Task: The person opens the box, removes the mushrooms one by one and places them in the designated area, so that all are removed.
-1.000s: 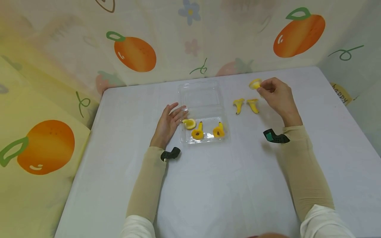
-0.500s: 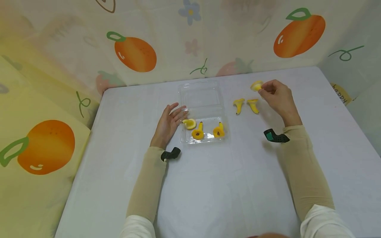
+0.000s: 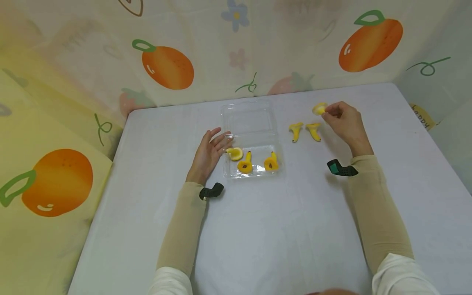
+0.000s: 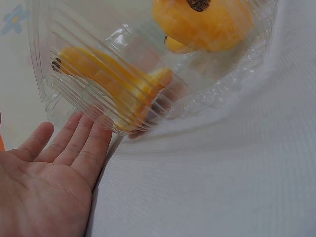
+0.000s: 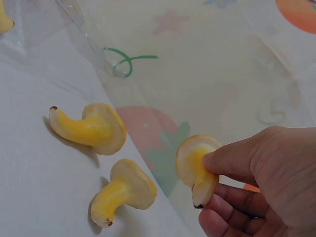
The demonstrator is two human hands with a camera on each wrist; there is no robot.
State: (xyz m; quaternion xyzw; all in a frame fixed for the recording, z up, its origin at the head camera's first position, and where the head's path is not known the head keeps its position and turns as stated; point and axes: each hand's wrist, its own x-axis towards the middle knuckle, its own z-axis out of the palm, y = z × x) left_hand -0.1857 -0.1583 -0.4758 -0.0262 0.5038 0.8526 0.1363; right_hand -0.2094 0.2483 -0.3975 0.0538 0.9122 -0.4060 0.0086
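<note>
My right hand point(image 3: 344, 121) pinches a yellow toy mushroom point(image 5: 195, 160) by its stem between thumb and fingers, with its pale cap facing away from the palm. Two more yellow mushrooms, one on the left point(image 3: 295, 131) and one on the right point(image 3: 314, 131), lie on the table just left of that hand. My left hand point(image 3: 209, 155) has its fingers extended, fingertips right at the left side of a clear plastic clamshell box point(image 3: 248, 119). Inside its near half are three mushrooms: one at the left point(image 3: 234, 153), one in the middle point(image 3: 245, 164) and one at the right point(image 3: 271, 162).
The box's lid stands folded back, away from me. A white cloth covers the table point(image 3: 258, 229). Behind its far edge hangs a curtain point(image 3: 214, 53) printed with oranges and flowers. Dark camera mounts sit on the left wrist point(image 3: 211, 191) and right wrist point(image 3: 342, 168).
My right hand has drifted slightly toward me and to the right with the mushroom in its pinch. The left hand and the box stay where they were.
</note>
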